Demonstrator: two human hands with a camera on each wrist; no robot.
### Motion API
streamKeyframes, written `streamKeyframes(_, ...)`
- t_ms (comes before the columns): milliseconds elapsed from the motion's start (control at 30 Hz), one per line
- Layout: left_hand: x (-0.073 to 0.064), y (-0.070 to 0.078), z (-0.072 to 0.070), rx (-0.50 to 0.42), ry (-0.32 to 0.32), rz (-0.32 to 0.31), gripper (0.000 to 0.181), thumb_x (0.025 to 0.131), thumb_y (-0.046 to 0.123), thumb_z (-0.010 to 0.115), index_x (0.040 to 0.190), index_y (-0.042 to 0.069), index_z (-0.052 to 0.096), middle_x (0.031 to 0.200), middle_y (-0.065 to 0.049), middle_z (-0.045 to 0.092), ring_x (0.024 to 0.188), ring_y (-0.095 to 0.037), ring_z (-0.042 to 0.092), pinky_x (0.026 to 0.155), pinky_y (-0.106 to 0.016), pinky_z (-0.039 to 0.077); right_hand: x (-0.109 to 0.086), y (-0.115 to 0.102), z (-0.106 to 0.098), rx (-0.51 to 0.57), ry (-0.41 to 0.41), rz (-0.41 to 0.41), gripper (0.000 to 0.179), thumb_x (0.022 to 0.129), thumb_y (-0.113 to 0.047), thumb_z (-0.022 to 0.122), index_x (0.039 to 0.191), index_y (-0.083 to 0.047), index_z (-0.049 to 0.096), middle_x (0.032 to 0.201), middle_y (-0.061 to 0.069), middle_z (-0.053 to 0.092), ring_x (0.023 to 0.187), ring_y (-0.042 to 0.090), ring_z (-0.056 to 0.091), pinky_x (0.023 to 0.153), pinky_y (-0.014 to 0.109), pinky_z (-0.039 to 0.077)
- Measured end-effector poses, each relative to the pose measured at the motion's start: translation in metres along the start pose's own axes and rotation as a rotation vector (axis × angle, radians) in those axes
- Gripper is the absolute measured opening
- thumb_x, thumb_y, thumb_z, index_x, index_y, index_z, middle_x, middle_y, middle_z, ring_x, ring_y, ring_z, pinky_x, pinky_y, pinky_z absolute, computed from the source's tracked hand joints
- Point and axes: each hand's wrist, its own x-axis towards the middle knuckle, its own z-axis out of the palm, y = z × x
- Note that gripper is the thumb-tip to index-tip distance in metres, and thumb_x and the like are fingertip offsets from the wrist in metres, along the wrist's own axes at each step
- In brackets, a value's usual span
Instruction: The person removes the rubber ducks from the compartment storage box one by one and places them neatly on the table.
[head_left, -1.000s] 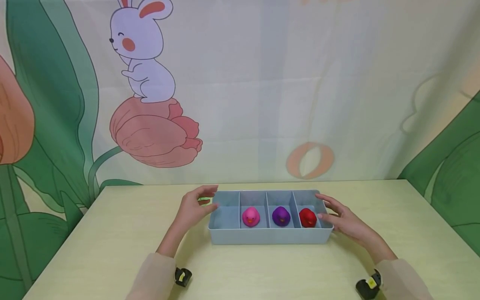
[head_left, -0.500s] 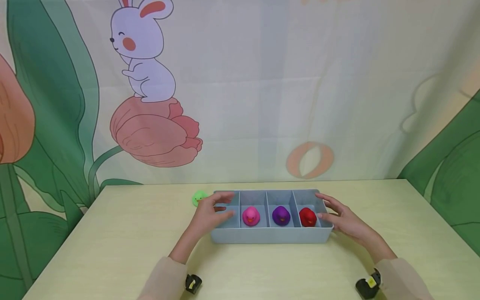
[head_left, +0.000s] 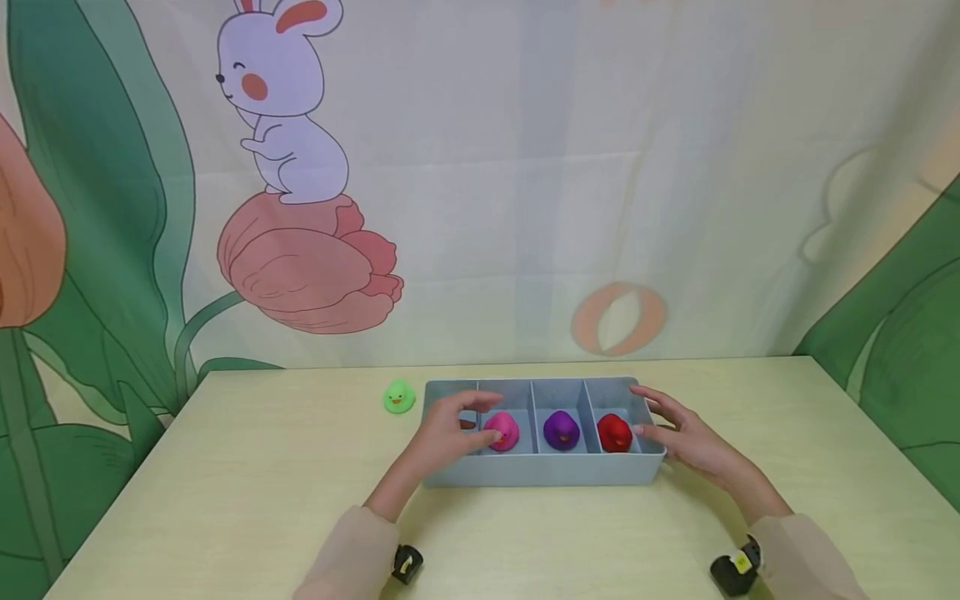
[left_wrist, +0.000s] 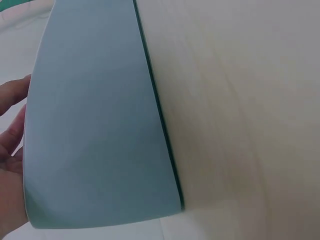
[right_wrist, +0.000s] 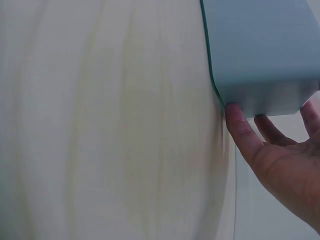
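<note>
In the head view a blue-grey divided box [head_left: 543, 471] stands on the table, a pink toy duck [head_left: 507, 427], a purple toy duck [head_left: 561, 430] and a red toy duck [head_left: 615, 432] in separate compartments. My left hand [head_left: 442, 433] is over the box's left part, thumb and fingers apart around the pink duck; whether they touch it I cannot tell. At the right end, my right hand [head_left: 693, 442] holds the box, its thumb at the rim beside the red duck. The right wrist view shows fingertips [right_wrist: 235, 111] against the box's end wall. A light green toy duck [head_left: 399, 397] sits outside, left of the box.
The pale wooden table [head_left: 225, 475] extends in front of the box and to both sides. Behind its far edge hangs a printed curtain [head_left: 480, 208]. The box's long front wall [left_wrist: 95, 120] fills much of the left wrist view.
My left hand has moved right, from the box's left end to the pink duck's compartment. This has uncovered the green duck. My right hand has stayed at the right end.
</note>
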Motion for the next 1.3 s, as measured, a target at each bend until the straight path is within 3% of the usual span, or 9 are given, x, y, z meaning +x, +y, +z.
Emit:
streamKeyframes(233,0.004,0.003,0.004,0.135,-0.060,0.001,0.041,0.078,0.006,0.070,0.118,0.003,0.059,0.114,-0.015,0.059,0.105,-0.031,0.052,0.082,-0.039,0.050,-0.002,-0.002,0.000,0.009,-0.011,-0.008,0.068,0.089,-0.027,0.058,0.145,-0.018,0.020,0.148,0.027,0.002,0.130,0.052,0.010,0.093,0.063,0.032)
streamKeyframes(433,0.012,0.005,0.010,0.306,-0.112,-0.003,0.041,0.078,0.006,0.070,0.118,0.005,0.060,0.114,-0.011,0.060,0.102,-0.026,0.054,0.073,-0.026,0.051,-0.003,-0.003,0.000,0.016,-0.014,-0.012,0.068,0.089,-0.025,0.057,0.145,-0.017,0.019,0.148,0.027,0.002,0.130,0.052,0.010,0.093,0.063,0.031)
streamKeyframes(667,0.022,0.010,0.016,0.531,-0.165,-0.036,0.039,0.077,0.007,0.070,0.115,0.008,0.063,0.112,-0.005,0.062,0.097,-0.019,0.055,0.074,-0.026,0.050,-0.003,-0.003,-0.001,0.019,-0.019,-0.023,0.068,0.089,-0.024,0.057,0.145,-0.016,0.019,0.147,0.028,0.002,0.130,0.053,0.011,0.092,0.063,0.033)
streamKeyframes(833,0.027,0.016,0.018,0.685,-0.193,-0.011,0.034,0.076,0.005,0.069,0.110,0.007,0.066,0.106,-0.005,0.065,0.089,-0.018,0.055,0.068,-0.024,0.046,-0.003,-0.003,0.000,0.016,-0.017,-0.019,0.068,0.089,-0.025,0.057,0.145,-0.017,0.019,0.148,0.027,0.002,0.130,0.052,0.009,0.092,0.064,0.032)
streamKeyframes(1033,0.030,0.020,0.020,0.771,-0.219,-0.003,0.034,0.073,0.000,0.067,0.106,0.007,0.068,0.099,-0.005,0.066,0.081,-0.016,0.055,0.057,-0.021,0.041,-0.002,-0.003,0.001,0.007,-0.013,-0.013,0.068,0.089,-0.026,0.057,0.145,-0.017,0.020,0.148,0.027,0.002,0.130,0.052,0.009,0.092,0.064,0.032)
streamKeyframes(1300,0.032,0.020,0.021,0.814,-0.234,-0.003,0.033,0.070,0.000,0.068,0.102,0.008,0.069,0.095,-0.004,0.067,0.077,-0.016,0.056,0.054,-0.020,0.042,-0.002,-0.003,0.001,0.001,-0.009,-0.012,0.069,0.089,-0.027,0.058,0.145,-0.018,0.020,0.148,0.027,0.003,0.130,0.052,0.011,0.092,0.063,0.034)
